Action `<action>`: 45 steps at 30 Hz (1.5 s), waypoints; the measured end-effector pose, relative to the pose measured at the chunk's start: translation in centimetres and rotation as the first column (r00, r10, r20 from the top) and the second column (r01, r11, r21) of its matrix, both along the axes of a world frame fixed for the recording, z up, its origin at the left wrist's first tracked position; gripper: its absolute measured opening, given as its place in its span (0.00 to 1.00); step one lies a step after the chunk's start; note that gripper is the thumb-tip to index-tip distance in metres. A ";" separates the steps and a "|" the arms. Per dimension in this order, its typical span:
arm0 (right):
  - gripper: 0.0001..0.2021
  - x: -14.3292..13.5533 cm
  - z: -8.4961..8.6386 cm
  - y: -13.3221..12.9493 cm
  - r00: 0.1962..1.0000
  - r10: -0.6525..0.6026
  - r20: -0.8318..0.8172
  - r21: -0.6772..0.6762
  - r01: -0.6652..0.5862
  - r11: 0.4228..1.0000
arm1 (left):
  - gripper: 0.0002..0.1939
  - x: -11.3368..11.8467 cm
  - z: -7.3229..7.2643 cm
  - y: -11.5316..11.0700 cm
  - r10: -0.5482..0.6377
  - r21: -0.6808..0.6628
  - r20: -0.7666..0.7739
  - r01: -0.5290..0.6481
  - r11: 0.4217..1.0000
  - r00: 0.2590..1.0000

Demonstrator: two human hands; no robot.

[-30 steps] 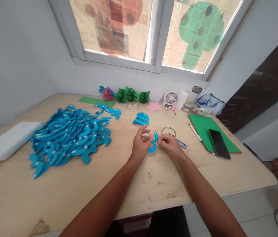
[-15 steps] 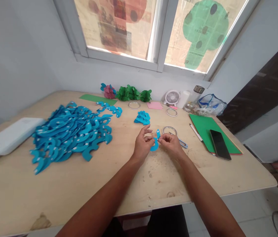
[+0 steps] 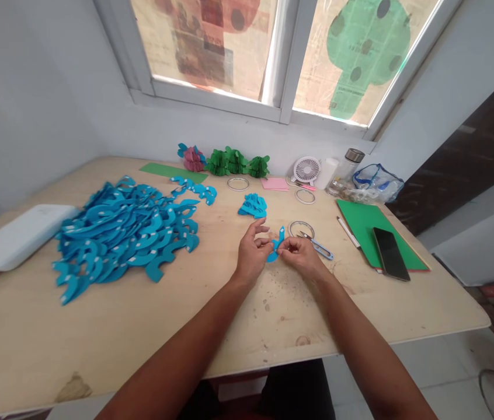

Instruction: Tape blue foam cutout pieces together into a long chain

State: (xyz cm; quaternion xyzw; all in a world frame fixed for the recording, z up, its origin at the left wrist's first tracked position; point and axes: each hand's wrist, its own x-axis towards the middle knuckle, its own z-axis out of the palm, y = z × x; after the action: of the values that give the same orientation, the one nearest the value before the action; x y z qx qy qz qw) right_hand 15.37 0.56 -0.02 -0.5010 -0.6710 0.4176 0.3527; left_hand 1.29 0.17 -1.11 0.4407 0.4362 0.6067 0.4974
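Observation:
Between my hands is a small curved blue paper piece (image 3: pixel 272 256), with a pointed end that carries a white square standing up beyond the fingers. My left hand (image 3: pixel 252 251) pinches its left side with thumb and index finger, the other fingers raised. On its right side my right hand (image 3: pixel 303 256) pinches the paper with curled fingers. Behind them lies a small stack of folded blue paper (image 3: pixel 253 206). A big pile of blue paper pieces (image 3: pixel 128 230) with white squares covers the table's left part. Blue-handled snips (image 3: pixel 322 249) lie beside my right hand.
On the wooden table (image 3: pixel 212 326) are a white power bank (image 3: pixel 23 236), metal rings (image 3: pixel 238 184), green paper ornaments (image 3: pixel 236 162), a small fan (image 3: pixel 307 170), a glass bottle (image 3: pixel 347 172), a pen (image 3: pixel 348 232), green sheets (image 3: pixel 361 216) and a phone (image 3: pixel 390 254).
The blue paper piece has shifted and turned slightly between my fingers, and less of its curved part shows. Both hands keep their pinch. The view has moved a little.

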 end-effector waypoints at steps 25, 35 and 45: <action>0.03 0.0 0.0 0.0 1.000 -0.026 0.012 0.005 0.026 1.000 | 0.37 -0.7 0.5 0.1 -0.180 0.008 -0.010 0.180 0.984 0.984; 0.03 -0.1 0.2 -0.1 0.998 -0.055 0.035 0.026 0.054 0.998 | 0.38 -0.6 0.3 -0.3 -0.188 0.026 -0.121 0.193 0.981 0.975; 0.03 0.1 -0.1 0.1 0.999 -0.025 0.038 0.034 0.023 0.999 | 0.38 -0.3 0.5 -0.4 -0.130 0.047 -0.216 0.143 0.989 0.968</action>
State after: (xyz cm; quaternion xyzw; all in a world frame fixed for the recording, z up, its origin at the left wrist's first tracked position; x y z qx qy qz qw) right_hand 15.49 0.65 -0.13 -0.5111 -0.6785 0.3924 0.3529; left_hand 0.95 -0.26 -0.62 0.5473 0.4364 0.5336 0.4746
